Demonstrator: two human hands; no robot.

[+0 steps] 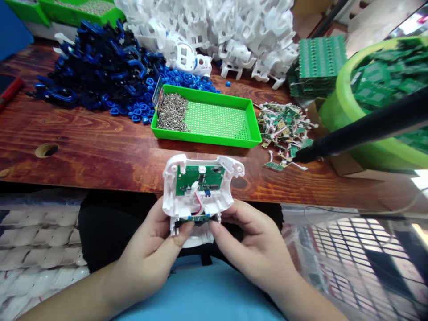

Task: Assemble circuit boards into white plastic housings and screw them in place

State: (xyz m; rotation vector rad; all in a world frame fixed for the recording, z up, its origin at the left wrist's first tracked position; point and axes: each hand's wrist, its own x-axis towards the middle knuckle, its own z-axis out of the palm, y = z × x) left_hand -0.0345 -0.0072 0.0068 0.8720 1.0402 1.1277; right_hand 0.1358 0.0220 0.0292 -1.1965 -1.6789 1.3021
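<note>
A white plastic housing (pixel 169 196) is held between both hands, just in front of the table's near edge, with its inside facing me. In it lies a green circuit board (pixel 187 177) with small components. A red and white cable (pixel 198 200) runs from this board down to a smaller green board (pixel 197 218) at the lower end. My left hand (pixel 152 245) grips the housing's lower left, thumb by the small board. On the lower right, my right hand (pixel 249 243) holds it the same way, thumb at the small board's edge. The fingers behind the housing are hidden.
A green tray (pixel 214 139) partly filled with small screws (pixel 172 111) stands ahead. Behind lie blue-black parts (pixel 100 67), blue rings (pixel 140 109) and white housings (pixel 214 31). Right are cabled boards (pixel 284 127), stacked boards (pixel 323 58), a tub (pixel 344 93) and a black bar (pixel 364 127).
</note>
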